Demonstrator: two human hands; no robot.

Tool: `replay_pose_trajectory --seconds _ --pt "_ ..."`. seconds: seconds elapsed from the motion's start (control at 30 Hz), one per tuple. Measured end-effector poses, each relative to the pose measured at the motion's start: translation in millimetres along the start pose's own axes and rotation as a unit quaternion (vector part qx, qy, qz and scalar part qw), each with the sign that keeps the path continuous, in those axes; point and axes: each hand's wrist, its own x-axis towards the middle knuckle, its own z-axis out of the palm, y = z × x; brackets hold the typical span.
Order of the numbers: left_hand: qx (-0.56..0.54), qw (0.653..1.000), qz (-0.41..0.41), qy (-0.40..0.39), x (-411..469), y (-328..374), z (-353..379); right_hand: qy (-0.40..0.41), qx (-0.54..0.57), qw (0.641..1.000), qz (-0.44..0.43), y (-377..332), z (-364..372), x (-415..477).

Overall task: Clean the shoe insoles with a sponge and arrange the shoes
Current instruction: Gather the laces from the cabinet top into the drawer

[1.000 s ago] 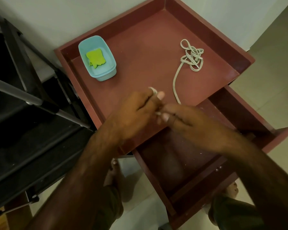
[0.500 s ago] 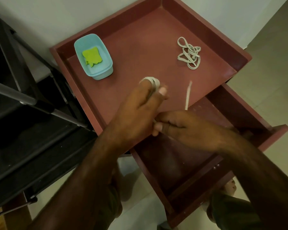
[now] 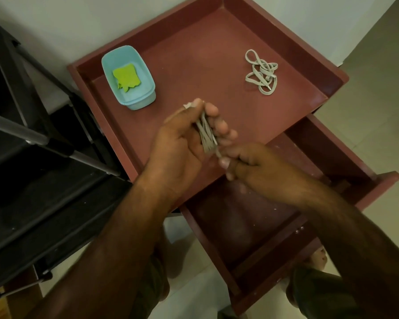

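Note:
A grey shoelace is wound in loops around the fingers of my left hand, which holds it above the red cabinet top. My right hand pinches the lace's loose end just below the bundle. A second grey shoelace lies bunched on the cabinet top at the far right. A light blue tub at the far left holds a yellow-green sponge. No shoes or insoles are in view.
An open red drawer juts out below my hands, its inside looking bare. A black shoe rack with a metal bar stands to the left. White wall behind, tiled floor to the right and below.
The loose lace that trailed across the cabinet top a second ago has been wound fully onto my left fingers. My right hand followed its end in close to the bundle.

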Motion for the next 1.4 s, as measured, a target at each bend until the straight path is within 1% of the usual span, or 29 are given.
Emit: replay_pose_trajectory --seconds 0.03,0.07,0.1,0.13,0.17,0.2,0.23,0.27,0.3,0.33,0.4,0.47,0.5,0.53,0.57,0.67,0.73,0.83,0.93,1.03,1.1,1.17,1.23,1.27,1.33,1.4 --pt "0.053 0.997 0.042 0.036 1.2 -4.3 -1.4 -0.041 0.015 0.999 0.023 -0.4 3.7 -1.6" --pt "0.152 0.982 0.086 0.066 1.7 -7.9 -4.8 -0.08 0.021 0.996 0.037 -1.6 6.0 -4.2" --pt "0.279 0.949 0.124 0.075 1.1 -9.3 -8.6 -0.106 0.024 0.993 0.042 -5.1 6.4 -7.6" --pt "0.397 0.906 0.138 0.06 -0.4 -9.4 -11.9 -0.107 0.028 0.993 0.04 -8.2 3.9 -10.1" --pt "0.486 0.865 0.12 0.031 -1.7 -9.8 -15.3 -0.084 0.028 0.996 0.031 -11.8 -1.1 -12.6" --pt "0.537 0.84 0.077 -0.005 -4.2 -9.7 -17.1 -0.041 0.014 0.999 0.016 -13.7 -7.9 -14.0" --pt "0.544 0.838 0.024 -0.036 -6.2 -11.2 -18.2 0.006 -0.007 1.0 -0.007 -14.7 -14.7 -14.8" --pt "0.514 0.855 -0.027 -0.059 -8.3 -12.8 -16.9 0.05 -0.024 0.998 -0.03 -14.9 -20.7 -15.3" --pt "0.468 0.878 -0.067 -0.071 -10.1 -14.4 -14.0 0.084 -0.019 0.995 -0.048 -14.5 -23.8 -15.2" --pt "0.419 0.9 -0.09 -0.072 -10.8 -15.1 -10.4 0.112 0.005 0.992 -0.062 -12.8 -23.4 -14.5" --pt "0.322 0.937 -0.123 -0.062 -10.8 -13.2 -3.1 0.154 0.092 0.981 -0.076 -8.6 -17.6 -12.2" --pt "0.217 0.959 -0.164 -0.076 -9.2 -7.8 2.2 0.153 0.221 0.961 -0.067 -6.5 -11.4 -10.0" --pt "0.177 0.965 -0.176 -0.085 -8.1 -6.5 2.8 0.13 0.292 0.946 -0.051 -7.7 -7.9 -9.9" --pt "0.152 0.968 -0.178 -0.089 -7.7 -6.3 2.6 0.101 0.34 0.934 -0.037 -9.8 -4.3 -9.9" --pt "0.137 0.971 -0.179 -0.084 -6.9 -7.8 1.7 0.08 0.357 0.93 -0.028 -11.3 0.1 -9.4" --pt "0.096 0.978 -0.179 -0.049 -4.8 -12.1 0.5 0.075 0.358 0.931 -0.004 -13.3 15.5 -7.7" --pt "0.034 0.984 -0.172 -0.023 -3.3 -11.8 0.7 0.079 0.368 0.927 0.004 -13.9 23.0 -7.0" --pt "-0.033 0.983 -0.177 -0.02 -1.5 -9.0 -1.2 0.075 0.364 0.929 -0.004 -12.0 24.7 -7.5" --pt "-0.041 0.978 -0.199 -0.038 -1.7 -6.6 -3.0 0.048 0.34 0.939 -0.019 -10.3 17.6 -9.4" --pt "-0.042 0.975 -0.215 -0.03 -2.9 -3.6 -0.8 0.031 0.319 0.946 -0.047 -11.4 11.0 -11.4" --pt "-0.037 0.974 -0.222 -0.022 -3.9 -2.9 1.1 0.038 0.306 0.949 -0.066 -13.7 10.9 -12.8" --pt "0.004 0.977 -0.213 0.007 -3.9 -5.7 2.9 0.095 0.242 0.963 -0.074 -13.9 13.6 -11.8" --pt "0.069 0.979 -0.184 0.062 -3.5 -10.4 8.2 0.165 0.137 0.974 -0.076 -13.0 18.2 -11.1" --pt "0.101 0.977 -0.161 0.095 -3.0 -12.9 12.4 0.204 0.071 0.973 -0.082 -12.4 20.6 -11.1" --pt "0.148 0.968 -0.109 0.169 -4.6 -16.0 23.8 0.28 -0.063 0.953 -0.095 -13.6 24.8 -12.5" --pt "0.189 0.955 -0.042 0.226 -7.1 -16.4 36.8 0.327 -0.126 0.931 -0.101 -17.7 26.3 -14.7"
